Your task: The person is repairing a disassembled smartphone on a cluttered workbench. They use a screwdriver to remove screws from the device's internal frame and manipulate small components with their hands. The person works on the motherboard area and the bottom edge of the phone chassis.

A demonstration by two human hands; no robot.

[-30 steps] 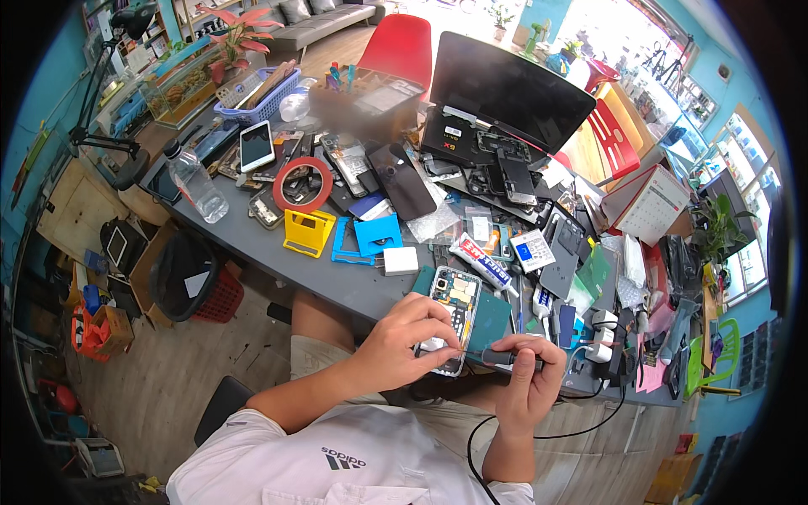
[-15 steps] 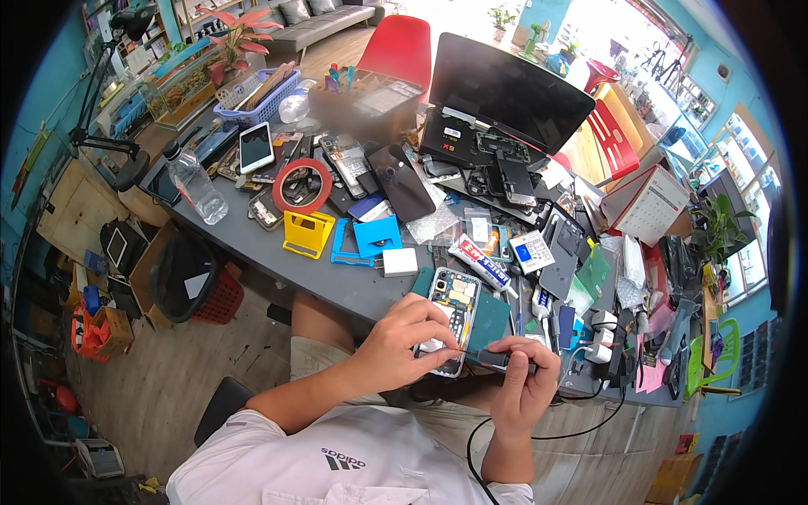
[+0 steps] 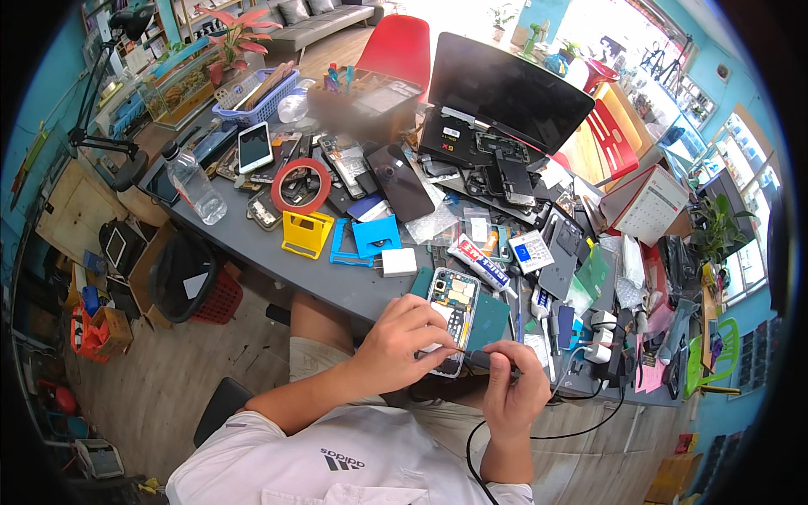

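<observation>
An opened smartphone (image 3: 459, 290) with bare inner parts lies on a green mat (image 3: 491, 324) at the desk's near edge. Over its lower left part, my left hand (image 3: 406, 341) has thumb and index finger pinched together. Whatever is between those fingertips is too small to make out. To the right, my right hand (image 3: 518, 385) is closed around a soldering iron with a dark handle, mostly hidden by the fingers. A thin line runs from there toward my left fingertips across the phone. From below the right wrist a black cable (image 3: 473, 450) loops down.
Beyond the phone are a glue tube (image 3: 478, 259), a white charger block (image 3: 399, 263), blue and yellow phone stands (image 3: 307, 233), and red tape (image 3: 301, 186). Phone parts crowd the desk (image 3: 269, 261) up to a laptop (image 3: 513, 84). Left stands a water bottle (image 3: 194, 183); right, power plugs (image 3: 600, 337).
My right hand has turned and shifted slightly down, so the iron's dark handle shows less. My left hand stays nearly in place over the phone.
</observation>
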